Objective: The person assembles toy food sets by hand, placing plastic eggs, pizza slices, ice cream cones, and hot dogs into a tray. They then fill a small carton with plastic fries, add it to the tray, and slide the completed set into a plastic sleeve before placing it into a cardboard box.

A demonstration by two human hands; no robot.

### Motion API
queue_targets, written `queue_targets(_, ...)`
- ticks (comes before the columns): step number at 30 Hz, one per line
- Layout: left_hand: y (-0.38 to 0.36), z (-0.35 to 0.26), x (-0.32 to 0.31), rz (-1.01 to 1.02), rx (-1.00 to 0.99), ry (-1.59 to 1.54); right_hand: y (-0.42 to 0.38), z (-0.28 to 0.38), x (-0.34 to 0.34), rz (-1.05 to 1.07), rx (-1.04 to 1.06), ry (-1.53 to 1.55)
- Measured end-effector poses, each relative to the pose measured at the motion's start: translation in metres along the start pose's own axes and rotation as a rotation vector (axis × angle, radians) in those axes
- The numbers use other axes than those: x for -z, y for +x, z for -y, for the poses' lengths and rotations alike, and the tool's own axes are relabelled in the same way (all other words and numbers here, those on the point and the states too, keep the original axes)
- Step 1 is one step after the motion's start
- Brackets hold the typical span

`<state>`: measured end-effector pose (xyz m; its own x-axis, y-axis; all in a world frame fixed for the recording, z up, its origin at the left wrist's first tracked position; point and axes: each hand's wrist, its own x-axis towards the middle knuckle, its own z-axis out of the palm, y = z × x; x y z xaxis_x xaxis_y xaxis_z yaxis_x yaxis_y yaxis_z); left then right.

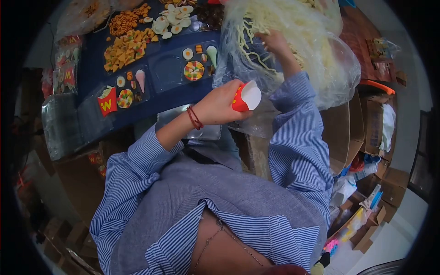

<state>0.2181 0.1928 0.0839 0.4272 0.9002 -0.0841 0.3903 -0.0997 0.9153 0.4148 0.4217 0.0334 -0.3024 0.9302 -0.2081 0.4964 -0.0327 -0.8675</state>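
My left hand (pixel 220 104) is closed around a red and white fries carton (pixel 247 96), whose open top faces right. At the upper right, my right hand (pixel 274 42) reaches into a large clear plastic bag (pixel 325 59) of pale fry-shaped strips (pixel 247 34). Its fingers are bent at the strips; what they hold, if anything, is too small to tell. Left of the bag, a clear tray (pixel 167 68) holds a toy pizza (pixel 194 70), an egg and an ice-cream cone. Another toy pizza (pixel 125 98) lies beside a filled red carton (pixel 107 101).
Piles of triangular pieces (pixel 130 48), round orange pieces (pixel 126 23) and toy eggs (pixel 172 20) cover the back of the blue table (pixel 146 103). Stacked clear trays (pixel 62 123) stand at the left edge. Cardboard boxes (pixel 337 133) are at the right.
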Motion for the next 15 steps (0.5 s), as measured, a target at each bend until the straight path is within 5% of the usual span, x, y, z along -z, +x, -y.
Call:
queue_targets(2,-0.002,-0.001,0.002,0.000,-0.009,0.005,0.024,-0.007,-0.022,-0.116,0.141,-0.856)
queue_targets(6,-0.013,0.006,0.016,-0.053,0.015,-0.017,0.034,-0.003,-0.033,0.007,0.120,-0.972)
queue_targets(8,-0.014,0.008,0.019,-0.065,0.040,-0.039,0.031,0.003,-0.022,0.137,0.020,-0.683)
queue_targets(15,0.001,0.013,0.023,-0.229,0.027,0.148,0.021,-0.014,-0.010,0.092,0.134,-0.728)
